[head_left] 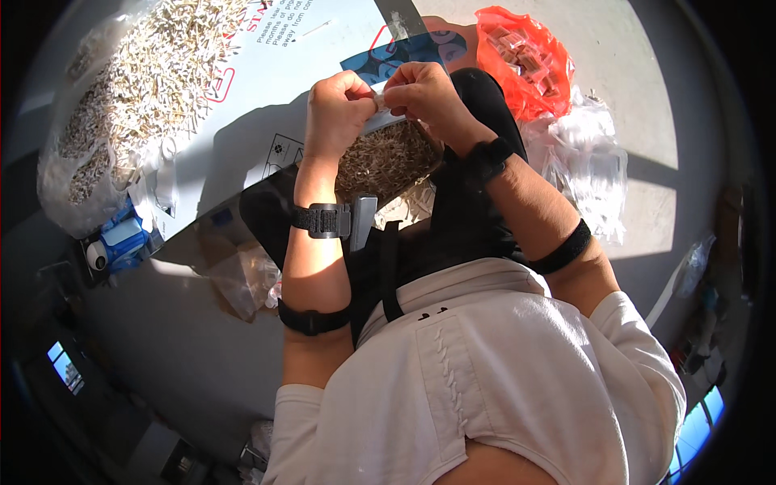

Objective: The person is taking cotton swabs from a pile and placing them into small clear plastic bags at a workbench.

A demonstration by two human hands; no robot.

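Observation:
My left hand [341,109] and my right hand [422,93] meet at the top middle, both closed in a pinch. Between their fingertips is a small pale piece [380,102], mostly covered by the fingers and too small to name. Just below them, at my lap, sits an open tray or box [437,162] filled with many thin, short brownish-beige pieces [384,158]. Part of its rim is behind my left wrist. A whitish strip lies along its far side, under the hands.
A large clear bag [61,182] spills a heap of pale short pieces [162,65] over a light blue printed board [275,73]. At right, a red plastic bag [493,36] holds several small clear packets, beside a pile of clear-white plastic [586,166]. A blue-white package [125,238] lies lower left.

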